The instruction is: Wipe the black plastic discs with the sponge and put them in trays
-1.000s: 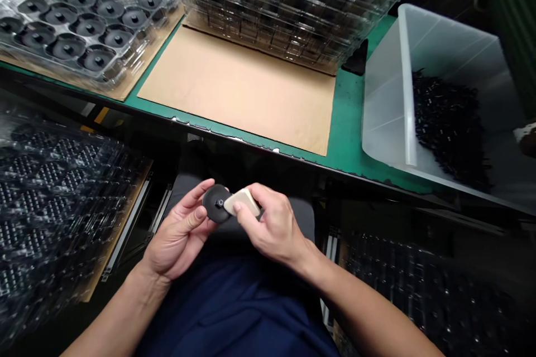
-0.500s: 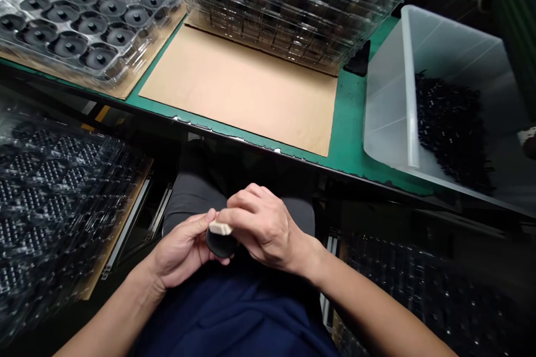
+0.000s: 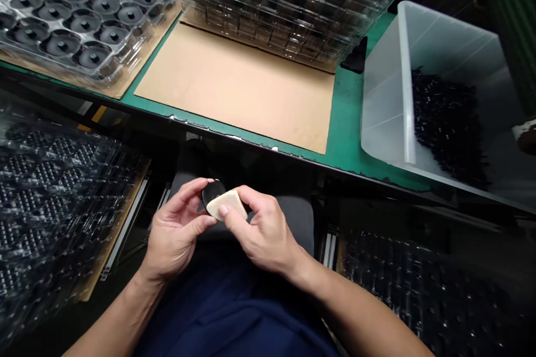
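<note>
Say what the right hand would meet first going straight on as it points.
Probably the round black disc in the left hand; the cream, flat-faced block in the right hand overlaps it in view, though contact is unclear.

Two hands [image 3: 175, 231] [image 3: 270, 231] are holding one black disc [image 3: 211, 191] and one pale block [image 3: 230, 204]. One bin [image 3: 383, 95] (its dark pieces [image 3: 448, 122] uncountable) is standing beyond.

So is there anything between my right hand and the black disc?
Yes: the pale block, held in your right hand, sits between that hand and the black disc, hiding the disc's lower right part. Your left hand holds the disc from the other side.
</note>
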`<state>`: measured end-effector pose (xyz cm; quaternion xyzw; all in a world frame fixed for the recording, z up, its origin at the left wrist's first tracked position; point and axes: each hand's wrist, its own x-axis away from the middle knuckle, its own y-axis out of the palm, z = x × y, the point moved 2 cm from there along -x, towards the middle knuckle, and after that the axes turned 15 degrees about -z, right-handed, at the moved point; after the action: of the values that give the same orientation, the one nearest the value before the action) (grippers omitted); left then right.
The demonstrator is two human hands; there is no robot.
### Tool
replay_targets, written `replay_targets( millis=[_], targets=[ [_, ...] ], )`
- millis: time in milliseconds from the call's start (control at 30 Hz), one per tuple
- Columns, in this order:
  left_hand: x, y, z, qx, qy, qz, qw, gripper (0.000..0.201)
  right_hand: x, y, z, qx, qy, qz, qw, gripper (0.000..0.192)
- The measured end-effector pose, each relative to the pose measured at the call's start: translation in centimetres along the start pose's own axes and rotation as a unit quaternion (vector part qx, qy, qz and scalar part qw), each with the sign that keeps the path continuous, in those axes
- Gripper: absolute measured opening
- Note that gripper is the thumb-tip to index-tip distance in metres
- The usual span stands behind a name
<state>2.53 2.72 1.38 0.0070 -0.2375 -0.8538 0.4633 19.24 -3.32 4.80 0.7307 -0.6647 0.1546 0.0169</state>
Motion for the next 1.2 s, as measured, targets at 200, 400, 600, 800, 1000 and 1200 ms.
replay_targets(
  millis=[200,400,600,800,1000,1200],
  targets=[
    [0.3,0.2,1.3,0.031,-0.024,0.000,0.999,0.056,-0.3,-1.1,0.6,0.164,-0.064,0.050,0.983,0.024],
    [1.3,-0.6,1.0,0.084,-0.140,-0.064,0.984,0.046,-0.4,-1.2,0.5,0.308,-0.111,0.029,0.944,0.021],
    [1.7,-1.8,0.4,0.126,-0.215,-0.115,0.962,0.045,0.0,-1.1,0.2,0.323,-0.151,-0.025,0.934,0.021],
    [2.1,-1.3,-1.1,0.193,-0.236,-0.187,0.934,0.037,-0.6,-1.5,0.2,0.280,-0.225,-0.089,0.929,0.019],
    [1.7,0.0,-0.6,0.242,-0.232,-0.134,0.933,0.044,-0.6,-3.6,1.9,-0.020,-0.202,-0.027,0.979,0.022],
    [-0.5,1.0,-0.1,0.084,-0.226,0.008,0.970,0.048,1.4,-0.8,5.9,-0.152,0.047,-0.022,0.987,0.045]
  ],
)
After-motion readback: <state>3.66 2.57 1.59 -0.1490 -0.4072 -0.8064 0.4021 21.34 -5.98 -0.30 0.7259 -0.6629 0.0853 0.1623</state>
